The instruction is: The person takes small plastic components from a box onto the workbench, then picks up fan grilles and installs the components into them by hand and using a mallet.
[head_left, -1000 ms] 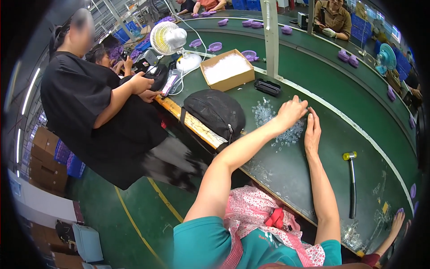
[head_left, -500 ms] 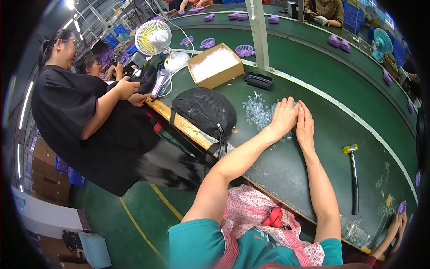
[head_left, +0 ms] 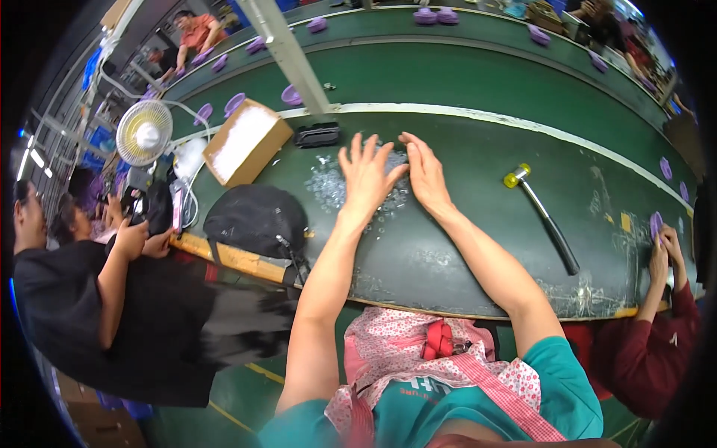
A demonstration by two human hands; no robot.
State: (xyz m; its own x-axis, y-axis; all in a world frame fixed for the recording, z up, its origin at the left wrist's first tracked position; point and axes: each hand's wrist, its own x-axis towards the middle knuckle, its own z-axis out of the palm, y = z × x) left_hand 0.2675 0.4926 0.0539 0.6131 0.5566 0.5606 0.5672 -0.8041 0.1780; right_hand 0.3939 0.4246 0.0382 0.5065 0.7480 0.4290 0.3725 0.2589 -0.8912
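Dozens of clear bits (head_left: pixel 325 185) lie scattered in a loose heap on the bench (head_left: pixel 418 269), beneath and left of the nearer left hand (head_left: pixel 366 179), its fingers spread; the right hand (head_left: pixel 427 176), fingers extended, flanks the heap's right edge.
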